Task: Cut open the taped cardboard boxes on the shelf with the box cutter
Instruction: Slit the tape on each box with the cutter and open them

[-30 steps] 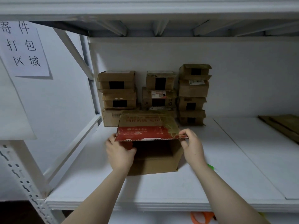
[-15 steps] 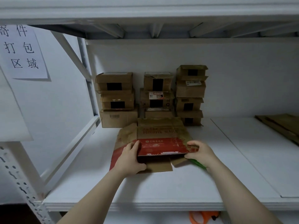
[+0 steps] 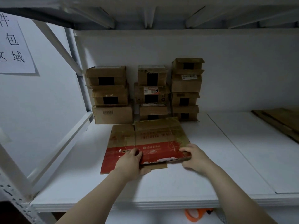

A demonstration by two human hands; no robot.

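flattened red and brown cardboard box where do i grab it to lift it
Pinch the flattened red and brown cardboard box along its near edge, coming from the front: it lies flat on the white shelf, that edge looks raised.

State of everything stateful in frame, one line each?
Printed box: collapsed flat on the shelf.
Stacked boxes: closed, most with dark tape, three stacks at the back.
Left hand: flat, pressing the printed box.
Right hand: on its right corner, hold unclear.
Cardboard sheets: lying flat, far right.
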